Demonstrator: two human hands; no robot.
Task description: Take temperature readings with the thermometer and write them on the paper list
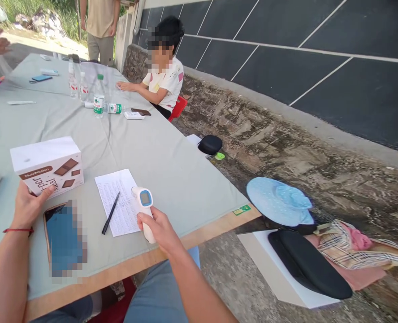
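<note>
My right hand is wrapped round the grip of a white infrared thermometer with a blue-rimmed display, held over the table's near edge. My left hand grips the lower front of a white box printed with brown bars, thumb on its face; its underside is hidden. Between my hands lies a written sheet of paper with a black pen slanting across it. A phone, partly blurred, rests just right of my left wrist.
Water bottles, one lying down, and a white device sit farther up the table. A person sits at the right side; others are at the far end. On the ground are a blue hat and a black case.
</note>
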